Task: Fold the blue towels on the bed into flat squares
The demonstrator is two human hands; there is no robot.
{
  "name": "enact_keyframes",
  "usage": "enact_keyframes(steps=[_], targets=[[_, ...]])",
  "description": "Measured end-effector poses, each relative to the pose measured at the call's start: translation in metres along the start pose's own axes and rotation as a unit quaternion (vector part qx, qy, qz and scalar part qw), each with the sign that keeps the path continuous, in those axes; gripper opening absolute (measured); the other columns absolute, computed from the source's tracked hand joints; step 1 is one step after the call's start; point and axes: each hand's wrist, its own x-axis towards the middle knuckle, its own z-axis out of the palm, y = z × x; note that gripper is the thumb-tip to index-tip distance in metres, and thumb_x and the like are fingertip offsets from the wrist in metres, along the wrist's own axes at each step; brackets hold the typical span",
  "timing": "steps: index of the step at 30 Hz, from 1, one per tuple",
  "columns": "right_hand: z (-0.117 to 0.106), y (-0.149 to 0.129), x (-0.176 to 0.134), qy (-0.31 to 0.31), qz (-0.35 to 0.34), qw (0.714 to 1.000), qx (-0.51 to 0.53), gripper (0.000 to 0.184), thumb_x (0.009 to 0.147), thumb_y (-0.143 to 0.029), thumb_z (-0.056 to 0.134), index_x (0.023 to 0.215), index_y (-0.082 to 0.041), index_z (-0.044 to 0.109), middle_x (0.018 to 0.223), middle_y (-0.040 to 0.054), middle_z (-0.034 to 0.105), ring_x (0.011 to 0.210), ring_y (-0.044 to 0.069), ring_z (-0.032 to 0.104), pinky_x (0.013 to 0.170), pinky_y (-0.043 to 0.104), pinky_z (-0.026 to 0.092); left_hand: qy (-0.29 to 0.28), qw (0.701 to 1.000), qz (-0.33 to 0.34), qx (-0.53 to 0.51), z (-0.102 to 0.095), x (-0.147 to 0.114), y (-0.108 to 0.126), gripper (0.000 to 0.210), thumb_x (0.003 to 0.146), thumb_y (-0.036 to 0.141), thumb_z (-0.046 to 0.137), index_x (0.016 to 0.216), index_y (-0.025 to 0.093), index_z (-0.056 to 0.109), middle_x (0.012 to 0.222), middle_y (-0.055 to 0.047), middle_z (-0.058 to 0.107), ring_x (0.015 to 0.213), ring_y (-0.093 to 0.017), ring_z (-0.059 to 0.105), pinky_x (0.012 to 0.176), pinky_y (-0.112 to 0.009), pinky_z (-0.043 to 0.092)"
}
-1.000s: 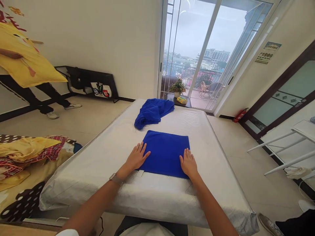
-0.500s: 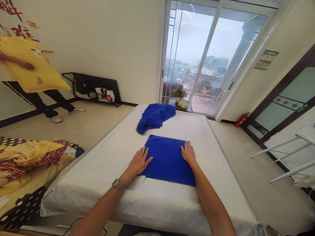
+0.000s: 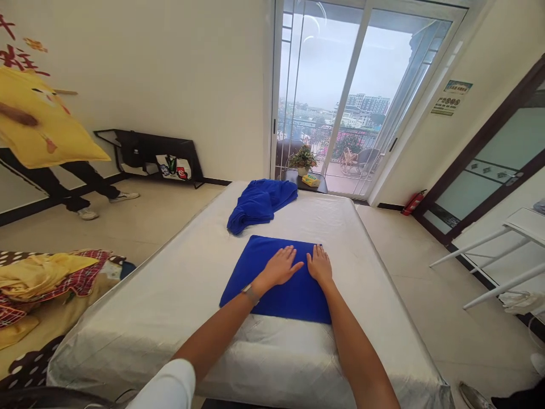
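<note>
A blue cloth (image 3: 272, 295), folded into a flat rectangle, lies near the front of a plastic-covered mattress (image 3: 170, 301). My left hand (image 3: 282, 265) rests flat on its middle, fingers stretched out; a watch band is on that wrist. My right hand (image 3: 319, 264) lies flat at the cloth's right edge, fingers extended, close to my left hand. Neither hand grips anything. Beyond the folded piece, a crumpled blue cloth (image 3: 260, 205) is heaped at the far left end of the mattress.
At left, a person holds a yellow pillow (image 3: 55, 125). Rumpled bedding (image 3: 51, 275) lies at lower left. A small black table with a potted plant (image 3: 303, 159) stands beyond the mattress. White metal legs (image 3: 472, 247) and a fire extinguisher (image 3: 414, 202) are at right.
My left hand has slid right from the folded cloth's left edge to its middle. My right hand stays near the right edge. The view has shifted slightly.
</note>
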Motion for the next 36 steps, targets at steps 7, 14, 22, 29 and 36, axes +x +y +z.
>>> enact_keyframes(steps=[7, 14, 22, 29, 36], targets=[[0.001, 0.002, -0.001, -0.001, -0.015, 1.0, -0.013, 0.064, 0.102, -0.037, 0.018, 0.156, -0.003, 0.024, 0.164, 0.0129, 0.02, 0.153, 0.019, 0.011, 0.122, 0.035, 0.009, -0.021, 0.999, 0.016, -0.021, 0.028, 0.061, 0.018, 0.058, 0.104, 0.046, 0.019, 0.151, 0.017, 0.04, 0.156, -0.014, 0.041, 0.147, -0.024, 0.032, 0.12, -0.045, 0.025], [0.001, 0.0, 0.002, -0.016, 0.004, 1.0, 0.008, 0.067, 0.103, -0.043, 0.016, 0.158, -0.004, 0.019, 0.165, 0.011, 0.016, 0.153, 0.018, 0.009, 0.123, 0.035, 0.007, -0.014, 0.997, -0.078, 0.013, 0.021, 0.022, -0.057, 0.074, 0.1, 0.061, 0.016, 0.152, 0.013, 0.038, 0.159, -0.015, 0.036, 0.149, -0.028, 0.027, 0.121, -0.047, 0.02], [-0.006, -0.002, 0.003, -0.038, 0.01, 0.999, 0.003, 0.066, 0.103, -0.043, 0.016, 0.158, -0.005, 0.02, 0.165, 0.0106, 0.017, 0.153, 0.019, 0.01, 0.123, 0.035, 0.008, -0.004, 0.985, -0.167, 0.051, 0.001, -0.019, -0.129, 0.078, 0.099, 0.063, 0.013, 0.153, 0.011, 0.035, 0.161, -0.017, 0.03, 0.15, -0.031, 0.024, 0.12, -0.049, 0.022], [-0.009, 0.002, 0.009, 0.004, -0.032, 0.999, 0.001, 0.064, 0.104, -0.041, 0.014, 0.158, -0.006, 0.02, 0.165, 0.0087, 0.017, 0.153, 0.018, 0.009, 0.123, 0.033, 0.005, 0.004, 0.984, -0.172, 0.047, 0.006, -0.017, -0.126, 0.083, 0.097, 0.068, 0.015, 0.153, 0.01, 0.034, 0.161, -0.018, 0.029, 0.15, -0.032, 0.023, 0.12, -0.048, 0.022], [0.003, 0.01, 0.015, -0.03, -0.014, 0.999, 0.003, 0.068, 0.104, -0.045, 0.016, 0.158, -0.004, 0.018, 0.165, 0.0099, 0.015, 0.153, 0.02, 0.009, 0.123, 0.034, 0.006, -0.019, 0.983, -0.18, 0.019, 0.005, -0.016, -0.13, 0.082, 0.097, 0.067, 0.015, 0.154, 0.01, 0.032, 0.162, -0.018, 0.026, 0.152, -0.03, 0.019, 0.122, -0.046, 0.018]])
